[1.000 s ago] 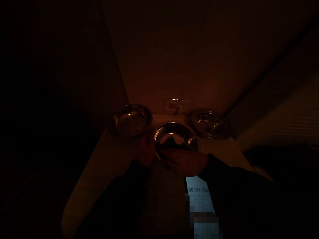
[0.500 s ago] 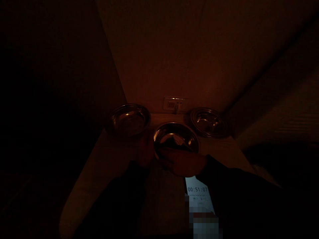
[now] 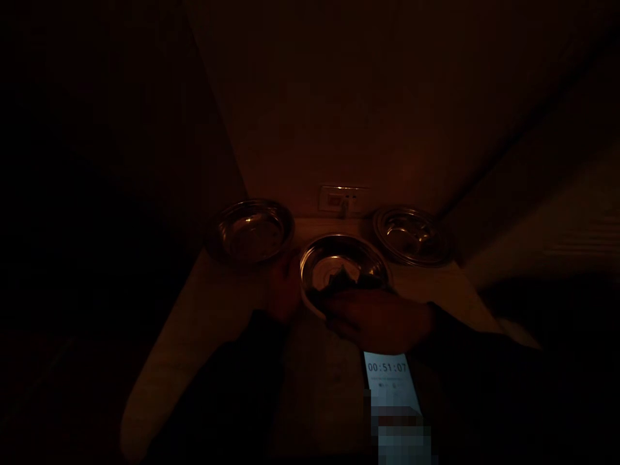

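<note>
The scene is very dim. A shiny metal bowl (image 3: 320,248) stands in the middle of a small wooden table (image 3: 159,361). Reaching from the right, my right hand (image 3: 378,316) lies over the bowl's near side with its fingers curled. A dark, crumpled, cloth-like piece (image 3: 343,279) sticks out under those fingers inside the bowl; its kind is too dark to make out. My left hand (image 3: 283,294) is at the bowl's left side, close to the rim. Its fingers are lost in shadow, and whether they touch the bowl cannot be told.
Behind on the left is a second metal bowl (image 3: 249,236); behind on the right lie metal dishes (image 3: 411,239), seemingly stacked. A wall socket (image 3: 343,199) with something plugged in sits above the table's back edge. A lit phone (image 3: 390,381) showing a timer lies near my right forearm.
My right hand has shifted a little right and down over the bowl, with the dark piece showing further right. The left hand stays beside the bowl. The picture has grown darker.
</note>
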Available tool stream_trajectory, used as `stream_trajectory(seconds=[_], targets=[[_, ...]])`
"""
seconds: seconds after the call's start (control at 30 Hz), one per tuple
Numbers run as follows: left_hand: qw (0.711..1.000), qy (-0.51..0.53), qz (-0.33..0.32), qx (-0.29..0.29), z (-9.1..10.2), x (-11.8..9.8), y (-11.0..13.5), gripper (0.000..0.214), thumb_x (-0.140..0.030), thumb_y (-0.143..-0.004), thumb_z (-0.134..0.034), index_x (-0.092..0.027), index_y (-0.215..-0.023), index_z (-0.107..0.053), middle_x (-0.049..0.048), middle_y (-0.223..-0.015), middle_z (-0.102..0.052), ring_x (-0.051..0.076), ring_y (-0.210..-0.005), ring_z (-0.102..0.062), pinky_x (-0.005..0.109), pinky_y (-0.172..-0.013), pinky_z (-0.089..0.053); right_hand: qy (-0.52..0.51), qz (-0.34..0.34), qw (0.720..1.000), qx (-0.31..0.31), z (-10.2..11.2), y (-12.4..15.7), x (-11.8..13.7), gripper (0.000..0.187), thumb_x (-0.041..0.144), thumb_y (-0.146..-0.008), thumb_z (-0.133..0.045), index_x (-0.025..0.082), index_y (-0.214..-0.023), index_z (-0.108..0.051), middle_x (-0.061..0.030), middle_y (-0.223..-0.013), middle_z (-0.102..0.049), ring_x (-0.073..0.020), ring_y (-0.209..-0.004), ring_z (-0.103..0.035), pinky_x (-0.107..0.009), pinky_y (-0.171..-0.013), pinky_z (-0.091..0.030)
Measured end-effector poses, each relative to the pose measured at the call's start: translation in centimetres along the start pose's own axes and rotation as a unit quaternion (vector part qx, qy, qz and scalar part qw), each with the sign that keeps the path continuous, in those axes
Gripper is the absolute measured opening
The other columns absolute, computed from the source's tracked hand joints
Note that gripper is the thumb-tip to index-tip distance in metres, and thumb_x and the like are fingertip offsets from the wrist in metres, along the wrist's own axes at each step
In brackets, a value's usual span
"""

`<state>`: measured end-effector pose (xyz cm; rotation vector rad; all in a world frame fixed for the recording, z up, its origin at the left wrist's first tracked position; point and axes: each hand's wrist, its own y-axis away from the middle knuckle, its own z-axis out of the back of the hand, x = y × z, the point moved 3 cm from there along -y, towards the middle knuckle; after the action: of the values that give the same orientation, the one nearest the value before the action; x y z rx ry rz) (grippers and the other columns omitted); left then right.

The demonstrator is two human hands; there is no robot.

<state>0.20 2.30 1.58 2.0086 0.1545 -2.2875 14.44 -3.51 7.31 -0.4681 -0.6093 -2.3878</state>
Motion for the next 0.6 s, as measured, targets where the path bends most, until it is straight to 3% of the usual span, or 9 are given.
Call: stream_trajectory(seconds=[0.1,0.23,0.43,0.6], targets=[[1.000,0.009,0.002,0.009,-0.1,0.1,-0.1,0.030,-0.032,-0.085,-0.047,-0.015,-0.095,-0.069,0.0071,-0.097,-0.073,0.021,-0.091,-0.065,0.034,-0.084,-0.050,0.011,0.021,1.000,-0.005,-0.1,-0.2,-0.3,0.038,0.035,-0.096,-0.035,0.012,-0.114,-0.060,-0.0151,-0.114,-0.064,-0.0252,-0.101,-0.062,-0.037,-0.086,-0.046],[0.999,-0.002,0.052,0.006,-0.2,0.3,-0.2,0.036,-0.040,-0.087,-0.042,-0.015,-0.083,-0.068,0.0052,-0.082,-0.073,0.020,-0.080,-0.065,0.029,-0.071,-0.051,0.007,0.029,0.999,-0.029,-0.1,-0.9,-1.1,0.035,0.034,-0.095,-0.037,0.014,-0.111,-0.061,-0.0137,-0.114,-0.064,-0.0242,-0.102,-0.062,-0.036,-0.087,-0.045],[0.999,0.016,0.039,0.011,-0.7,0.3,-0.6,0.031,-0.037,-0.086,-0.047,-0.016,-0.094,-0.069,0.0044,-0.095,-0.074,0.019,-0.089,-0.065,0.028,-0.078,-0.050,-0.009,0.048,0.997,-0.063,0.2,-2.0,-2.0,0.034,0.034,-0.095,-0.039,0.016,-0.115,-0.060,-0.0120,-0.115,-0.065,-0.0227,-0.104,-0.061,-0.036,-0.091,-0.044],[0.998,-0.003,0.050,-0.028,-0.5,0.8,-1.0,0.034,-0.039,-0.087,-0.046,-0.015,-0.097,-0.069,0.0065,-0.100,-0.073,0.022,-0.094,-0.065,0.032,-0.084,-0.049,-0.022,0.038,0.998,-0.044,0.9,-3.0,-2.6,0.033,0.036,-0.094,-0.042,0.018,-0.112,-0.061,-0.0111,-0.111,-0.066,-0.0224,-0.099,-0.062,-0.033,-0.085,-0.045]])
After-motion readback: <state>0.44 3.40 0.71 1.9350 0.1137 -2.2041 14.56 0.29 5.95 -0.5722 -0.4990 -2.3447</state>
